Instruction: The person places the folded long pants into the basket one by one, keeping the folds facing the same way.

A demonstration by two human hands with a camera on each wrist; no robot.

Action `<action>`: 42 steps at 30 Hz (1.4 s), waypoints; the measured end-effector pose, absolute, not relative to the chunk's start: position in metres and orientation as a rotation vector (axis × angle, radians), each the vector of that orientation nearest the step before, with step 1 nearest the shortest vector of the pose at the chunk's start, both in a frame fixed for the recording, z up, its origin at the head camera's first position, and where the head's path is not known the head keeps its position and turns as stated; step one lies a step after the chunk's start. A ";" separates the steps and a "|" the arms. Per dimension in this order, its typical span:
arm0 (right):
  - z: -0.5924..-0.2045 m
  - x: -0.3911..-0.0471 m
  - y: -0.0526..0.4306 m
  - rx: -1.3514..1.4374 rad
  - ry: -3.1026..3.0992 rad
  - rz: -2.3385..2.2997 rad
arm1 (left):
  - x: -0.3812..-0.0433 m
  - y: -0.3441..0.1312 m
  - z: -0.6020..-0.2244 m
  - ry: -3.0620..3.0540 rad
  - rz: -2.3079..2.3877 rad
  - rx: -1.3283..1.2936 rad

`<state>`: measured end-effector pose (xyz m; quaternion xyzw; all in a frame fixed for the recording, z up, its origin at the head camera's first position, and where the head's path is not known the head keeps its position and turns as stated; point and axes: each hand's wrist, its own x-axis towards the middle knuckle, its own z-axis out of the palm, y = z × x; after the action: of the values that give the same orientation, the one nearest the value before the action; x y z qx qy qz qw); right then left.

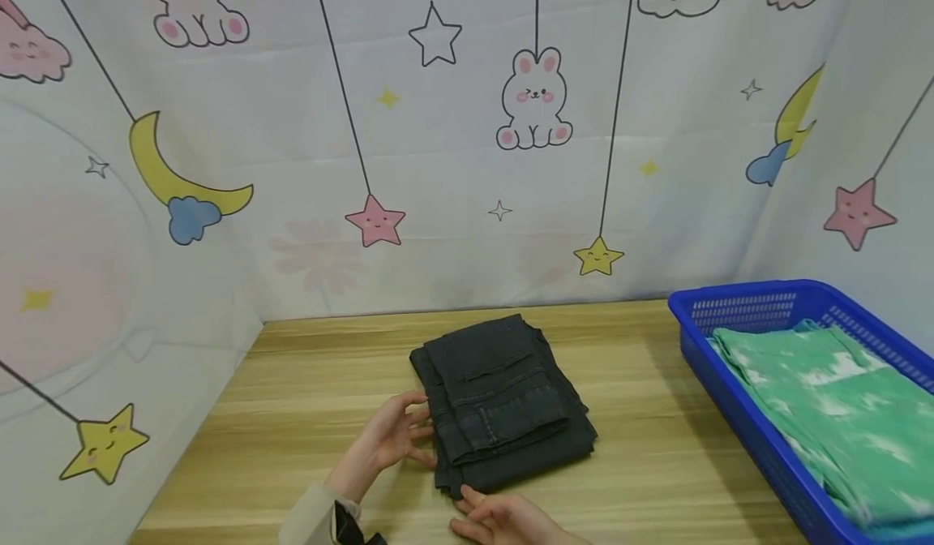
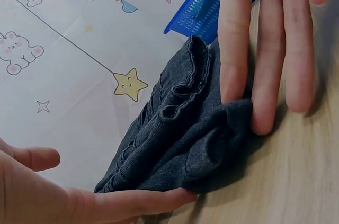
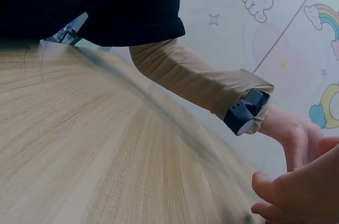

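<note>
A folded pair of dark jeans [image 1: 503,399] lies as a thick flat stack on the table, a pocket and seams showing on top. My left hand [image 1: 397,431] is at the stack's left edge, fingers spread and loosely bent. In the left wrist view, a finger of the left hand [image 2: 116,205] lies along the layered edge of the jeans [image 2: 164,123]. My right hand [image 1: 511,521] is by the near left corner. Straight fingers of the right hand [image 2: 270,49] reach down to the cloth there in the left wrist view. Neither hand grips the fabric.
A blue plastic basket [image 1: 689,318] stands at the right side of the wooden table [image 1: 314,366], holding green-and-white folded cloth [image 1: 839,415]. Behind and beside the table hangs a white curtain [image 1: 452,164] printed with cartoons. A small black device [image 3: 246,110] sits on the left sleeve's cuff.
</note>
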<state>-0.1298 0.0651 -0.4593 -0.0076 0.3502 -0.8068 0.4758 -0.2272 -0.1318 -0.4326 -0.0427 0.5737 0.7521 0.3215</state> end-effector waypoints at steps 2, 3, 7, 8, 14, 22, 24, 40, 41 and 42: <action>-0.459 -0.130 0.066 -0.028 0.860 -1.973 | -0.228 -0.133 -0.432 1.504 1.968 -0.106; -0.458 -0.130 0.067 -0.037 0.866 -1.970 | -0.228 -0.134 -0.432 1.513 1.964 -0.106; -0.456 -0.130 0.071 -0.037 0.894 -1.964 | -0.232 -0.137 -0.430 1.571 2.002 -0.147; -0.455 -0.129 0.073 -0.031 0.901 -1.964 | -0.235 -0.139 -0.429 1.593 2.025 -0.165; -0.454 -0.126 0.084 0.031 0.993 -2.014 | -0.258 -0.153 -0.421 1.706 2.128 -0.276; -0.448 -0.122 0.099 0.183 1.039 -2.213 | -0.291 -0.164 -0.424 1.817 2.149 -0.261; -0.447 -0.123 0.102 0.196 1.037 -2.238 | -0.298 -0.164 -0.426 1.852 2.154 -0.242; -0.450 -0.127 0.109 0.258 0.996 -2.288 | -0.329 -0.155 -0.444 2.050 1.863 -0.064; -0.450 -0.127 0.110 0.259 0.989 -2.288 | -0.329 -0.155 -0.444 2.052 1.843 -0.068; -0.451 -0.127 0.111 0.257 0.981 -2.288 | -0.329 -0.154 -0.444 2.054 1.825 -0.071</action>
<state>-0.1274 0.1109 -0.4506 0.0975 0.3720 -0.8680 0.3140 -0.3294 -0.1541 -0.4436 -0.0254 0.7329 0.6512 0.1953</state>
